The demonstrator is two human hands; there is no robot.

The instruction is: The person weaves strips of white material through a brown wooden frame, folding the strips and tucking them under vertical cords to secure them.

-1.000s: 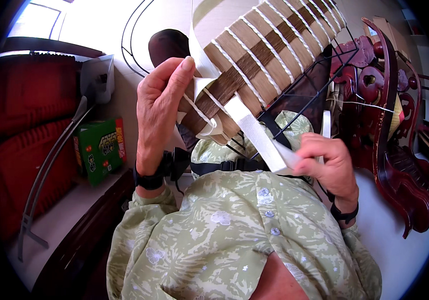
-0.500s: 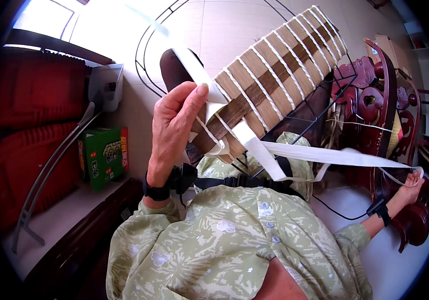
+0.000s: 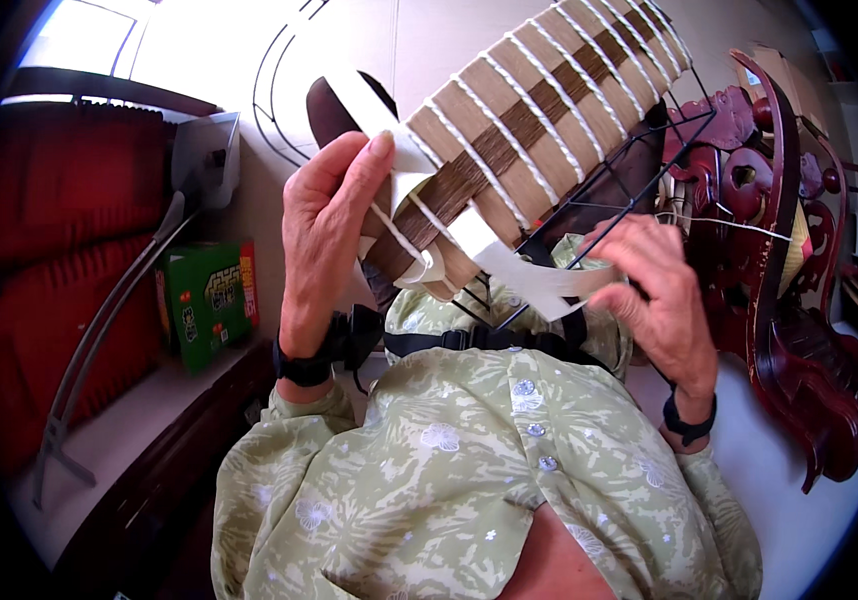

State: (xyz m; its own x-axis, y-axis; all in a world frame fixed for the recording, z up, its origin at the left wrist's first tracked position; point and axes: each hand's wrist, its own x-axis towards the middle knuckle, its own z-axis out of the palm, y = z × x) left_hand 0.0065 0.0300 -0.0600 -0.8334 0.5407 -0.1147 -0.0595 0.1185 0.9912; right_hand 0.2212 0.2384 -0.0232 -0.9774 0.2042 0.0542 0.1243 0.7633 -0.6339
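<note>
A long woven panel (image 3: pixel 509 135) of pale flat bands with a dark brown middle stripe lies slanted in front of me, crossed by several white twisted cords. It rests over a black wire frame (image 3: pixel 639 160). My left hand (image 3: pixel 334 215) is closed at the panel's near left end, thumb and forefinger pinching a white flat strip (image 3: pixel 357 100) that runs up and away. A second white strip (image 3: pixel 489 250) comes off the panel's near edge and curves to the right. My right hand (image 3: pixel 654 300), slightly blurred, has this strip between thumb and curled fingers.
Dark red carved wooden furniture (image 3: pixel 779 270) stands on the right. To the left are a green box (image 3: pixel 207 305), red stacked items (image 3: pixel 69 250), a grey bin (image 3: pixel 211 165) and a grey curved metal frame (image 3: pixel 109 350). A black wire ring (image 3: pixel 261 105) shows beyond the panel.
My right hand has come in from the far right, where it held the strip stretched out, to near the panel. The strip is now slack and curved. My left hand keeps its pinch.
</note>
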